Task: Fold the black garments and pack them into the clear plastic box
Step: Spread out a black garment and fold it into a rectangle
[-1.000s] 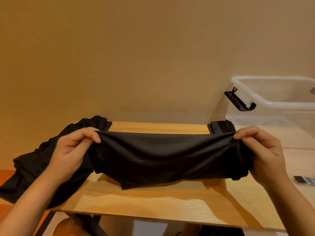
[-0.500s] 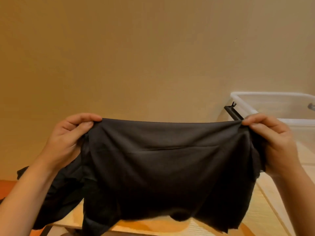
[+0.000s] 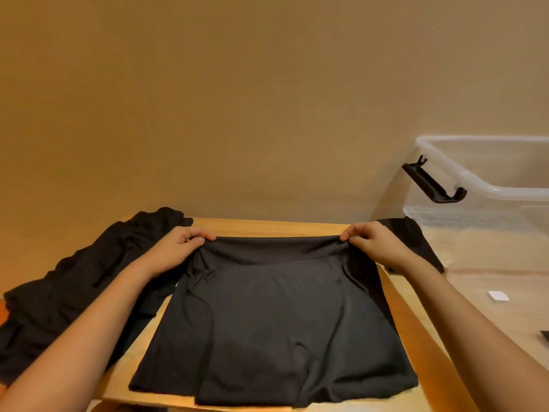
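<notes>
A black garment lies spread flat over the wooden table, reaching from its far part to its near edge. My left hand pinches the garment's far left corner. At the far right corner, my right hand pinches the same edge. A heap of further black garments hangs off the table's left side. The clear plastic box stands open to the right, with a black latch sticking out from its rim.
A beige wall rises right behind the table. A black cloth piece lies between the table's right corner and the box. A small white tag and a dark item show through or beside the box at the right.
The garment, held up in the air half a second ago, has come down and now lies flat on the table. Both hands moved down and forward, still pinching its far edge.
</notes>
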Available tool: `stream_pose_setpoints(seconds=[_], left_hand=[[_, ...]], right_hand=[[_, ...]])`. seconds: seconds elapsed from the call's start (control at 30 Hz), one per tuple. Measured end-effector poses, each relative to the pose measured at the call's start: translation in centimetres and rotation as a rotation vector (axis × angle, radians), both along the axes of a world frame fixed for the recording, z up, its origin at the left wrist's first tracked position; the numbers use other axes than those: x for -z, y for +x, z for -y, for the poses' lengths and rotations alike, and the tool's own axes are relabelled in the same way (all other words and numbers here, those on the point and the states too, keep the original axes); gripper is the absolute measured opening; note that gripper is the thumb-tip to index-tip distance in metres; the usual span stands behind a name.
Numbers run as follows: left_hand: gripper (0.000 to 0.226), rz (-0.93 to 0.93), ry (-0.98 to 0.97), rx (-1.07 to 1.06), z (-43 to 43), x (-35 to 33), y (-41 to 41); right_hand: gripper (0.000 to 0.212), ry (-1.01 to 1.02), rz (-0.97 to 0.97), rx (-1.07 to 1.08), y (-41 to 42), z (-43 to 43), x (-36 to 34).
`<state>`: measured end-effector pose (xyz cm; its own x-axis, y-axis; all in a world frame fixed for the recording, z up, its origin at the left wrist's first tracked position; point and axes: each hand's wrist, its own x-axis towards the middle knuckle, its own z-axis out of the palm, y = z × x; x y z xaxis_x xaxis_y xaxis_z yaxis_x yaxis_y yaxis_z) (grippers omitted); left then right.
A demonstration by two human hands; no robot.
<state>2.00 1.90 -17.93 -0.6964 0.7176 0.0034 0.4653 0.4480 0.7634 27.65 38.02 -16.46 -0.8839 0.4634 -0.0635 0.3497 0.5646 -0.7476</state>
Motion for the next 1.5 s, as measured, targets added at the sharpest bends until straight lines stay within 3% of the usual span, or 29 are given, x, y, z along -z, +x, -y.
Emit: stream_pose_setpoints(seconds=[0.33,0.5,0.67,0.8,0.9,1.03,1.27,1.5], left_hand=[[0.016,-0.215,-0.044,-0.074,-2.7,2.5,-2.6],[0.02,-0.308,-0.025,-0.118,-3.5,2.9,-2.9],[0.021,-0.505,-0.054,-0.162,-3.8,2.2,-1.2],[0.026,-0.542,-0.174,-0.249,-3.1,2.3,1.4],[0.033,-0.443,-0.336,-0.328,-1.9,3.1,1.8],[0.029,-0.354,-0.234,-0.36,-1.1,3.7,1.7],[0.033,-0.419,-0.11,-0.359,-2.1,2.7,1.4],[0.03,-0.453,-0.232,-0.405,-1.1,3.9,1.2]], right_hand=[[0.019,0.393,0.106,-0.033,-3.9,-1.9,2.4],[0.017,0.472,0.036,0.055,-4.4,-2.0,3.9],[0.022,0.685,-0.025,0.082,-3.6,-0.4,5.3],[0.034,0.658,-0.003,-0.007,-2.3,1.3,5.6],[0.049,0.685,0.094,-0.037,-1.5,2.4,6.2],[0.056,0.615,0.195,-0.012,-0.9,3.2,6.8],[0.057,0.605,0.134,-0.006,-0.6,2.9,6.6],[0.061,0.556,0.229,-0.008,-0.3,2.6,6.9]])
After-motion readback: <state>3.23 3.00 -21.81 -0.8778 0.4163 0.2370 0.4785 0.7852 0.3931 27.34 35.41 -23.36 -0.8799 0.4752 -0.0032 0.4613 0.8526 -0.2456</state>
